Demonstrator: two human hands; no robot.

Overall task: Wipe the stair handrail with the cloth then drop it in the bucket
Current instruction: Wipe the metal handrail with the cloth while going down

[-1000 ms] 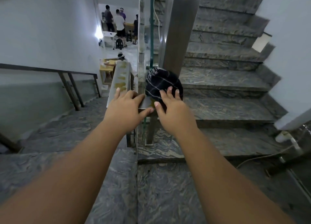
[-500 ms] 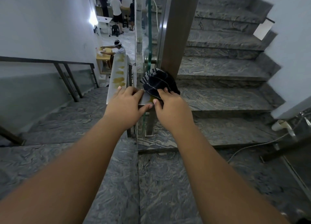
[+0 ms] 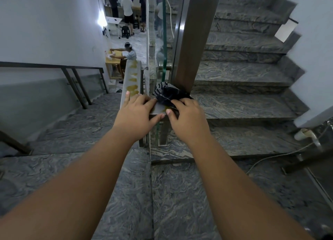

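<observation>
Wiping step under way, at the flat handrail [image 3: 130, 77] corner. Right hand [image 3: 187, 117], grip closed on the dark cloth [image 3: 168, 94] bunched atop the rail; left hand [image 3: 137, 111] flat, empty, bracing just beside. Next: drag cloth along rail over yellow stains [image 3: 133, 87]. No bucket visible.

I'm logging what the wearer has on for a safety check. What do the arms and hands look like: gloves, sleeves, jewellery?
Both forearms are bare for their whole visible length, with no sleeves in view. The left hand and the right hand wear no gloves. No watch, bracelet or ring shows on either wrist or on the visible fingers. The fingernails that show are short and unpainted.
</observation>
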